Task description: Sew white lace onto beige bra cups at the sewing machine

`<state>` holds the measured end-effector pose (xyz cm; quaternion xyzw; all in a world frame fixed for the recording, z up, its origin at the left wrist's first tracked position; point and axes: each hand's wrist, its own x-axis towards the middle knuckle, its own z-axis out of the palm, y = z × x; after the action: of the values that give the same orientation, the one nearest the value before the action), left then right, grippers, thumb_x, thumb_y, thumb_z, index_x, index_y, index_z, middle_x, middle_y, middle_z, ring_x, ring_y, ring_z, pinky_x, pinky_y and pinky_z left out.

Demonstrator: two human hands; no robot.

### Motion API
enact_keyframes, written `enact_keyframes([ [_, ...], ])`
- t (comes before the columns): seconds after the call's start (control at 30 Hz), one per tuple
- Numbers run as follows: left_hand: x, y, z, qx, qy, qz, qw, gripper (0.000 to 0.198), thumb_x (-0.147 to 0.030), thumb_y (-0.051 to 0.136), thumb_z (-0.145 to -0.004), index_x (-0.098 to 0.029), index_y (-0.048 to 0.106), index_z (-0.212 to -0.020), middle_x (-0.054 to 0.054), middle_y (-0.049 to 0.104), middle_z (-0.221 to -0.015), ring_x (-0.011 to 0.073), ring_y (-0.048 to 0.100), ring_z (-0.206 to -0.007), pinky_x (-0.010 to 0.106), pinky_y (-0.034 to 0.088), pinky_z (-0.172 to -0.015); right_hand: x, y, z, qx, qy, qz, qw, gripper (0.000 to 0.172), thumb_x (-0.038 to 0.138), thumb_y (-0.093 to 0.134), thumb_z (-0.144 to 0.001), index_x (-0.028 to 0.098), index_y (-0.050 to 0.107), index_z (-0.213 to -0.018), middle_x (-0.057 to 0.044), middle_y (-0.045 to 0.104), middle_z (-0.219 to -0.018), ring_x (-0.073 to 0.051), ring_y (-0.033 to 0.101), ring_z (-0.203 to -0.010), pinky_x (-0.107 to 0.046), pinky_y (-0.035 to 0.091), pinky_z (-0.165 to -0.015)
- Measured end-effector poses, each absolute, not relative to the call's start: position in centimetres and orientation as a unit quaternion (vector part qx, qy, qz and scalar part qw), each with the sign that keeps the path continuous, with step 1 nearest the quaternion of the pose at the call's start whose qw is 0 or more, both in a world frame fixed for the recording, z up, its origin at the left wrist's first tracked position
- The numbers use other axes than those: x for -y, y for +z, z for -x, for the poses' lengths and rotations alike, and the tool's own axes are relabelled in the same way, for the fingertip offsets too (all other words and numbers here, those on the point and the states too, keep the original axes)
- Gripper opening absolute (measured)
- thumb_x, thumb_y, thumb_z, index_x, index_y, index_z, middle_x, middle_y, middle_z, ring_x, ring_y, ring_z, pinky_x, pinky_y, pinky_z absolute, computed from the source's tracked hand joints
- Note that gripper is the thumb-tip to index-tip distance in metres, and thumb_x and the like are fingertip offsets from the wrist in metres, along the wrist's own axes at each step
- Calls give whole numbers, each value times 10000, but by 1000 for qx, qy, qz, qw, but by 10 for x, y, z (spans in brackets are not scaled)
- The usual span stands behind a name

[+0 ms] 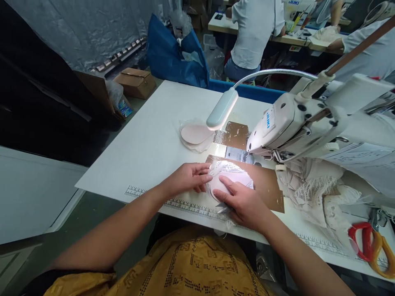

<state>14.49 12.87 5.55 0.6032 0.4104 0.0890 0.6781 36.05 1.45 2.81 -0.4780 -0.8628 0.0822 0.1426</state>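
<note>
**Lining up lace on a cup, just in front of the needle**

Both hands are on a lace-covered cup (231,176). It sits on the brown card patch (268,187) near the front edge of the table (145,144), right in front of the sewing machine (286,119) head.

The left hand (189,177) has its fingertips pinched on the cup's left rim. The right hand (243,202) lies open and flat on top, pressing it down. Something small and grey pokes out from under that palm, and I can't tell what it is.

Looks to me like the positioning stage: the layers are being squared up and nothing is under the foot yet. I'd say any move from here needs the lace kept flat against the padding and the rim held so it can't creep.

Around it:
- the lamp (222,109) hangs over a stack of plain cups (195,135) further back
- a lace pile (311,191) sits off to the right
- red and orange scissors (370,243) are by the right front corner
</note>
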Motion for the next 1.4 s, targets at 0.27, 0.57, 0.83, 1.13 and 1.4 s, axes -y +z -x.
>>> enact_keyframes([
  [0.27, -151, 52, -180, -325, 68, -631, 701, 311, -398, 691, -780, -116, 702, -912, -8, 572, -654, 87, 472, -545, 193, 333, -478, -10, 32, -354, 865, 171, 420, 215, 469, 112, 487, -820, 196, 540, -1278, -194, 505, -1386, -270, 606, -1111, -366, 536, -831],
  [0.57, -144, 60, -187, -243, 126, -696, 664, 233, -327, 663, -824, -127, 733, -921, 54, 640, -864, 150, 555, -789, 230, 426, -669, -15, 49, -388, 705, 237, 572, 346, 494, 493, 402, -961, 213, 521, -1351, -91, 703, -1026, -234, 668, -894, -335, 542, -722],
  [0.83, -137, 63, -191, -233, 106, -681, 686, 261, -347, 635, -853, -129, 744, -948, 50, 680, -828, 147, 575, -745, 230, 434, -653, -27, 54, -396, 657, 326, 574, 364, 345, 395, 571, -894, 224, 670, -1177, -70, 719, -1076, -252, 656, -993, -383, 523, -855],
  [1.13, -135, 58, -194, -225, 89, -684, 689, 297, -378, 639, -848, -104, 747, -877, 26, 602, -728, 120, 505, -674, 218, 372, -585, -30, 57, -380, 622, 365, 584, 372, 167, 321, 607, -874, 236, 688, -993, -22, 718, -906, -179, 637, -795, -291, 494, -683],
  [1.4, -138, 73, -184, -240, 76, -793, 554, 342, -441, 609, -851, -123, 695, -759, 19, 583, -680, 113, 487, -604, 217, 365, -538, -26, 48, -384, 571, 308, 618, 444, 197, 376, 570, -892, 213, 671, -938, -48, 698, -883, -200, 649, -794, -311, 517, -679],
])
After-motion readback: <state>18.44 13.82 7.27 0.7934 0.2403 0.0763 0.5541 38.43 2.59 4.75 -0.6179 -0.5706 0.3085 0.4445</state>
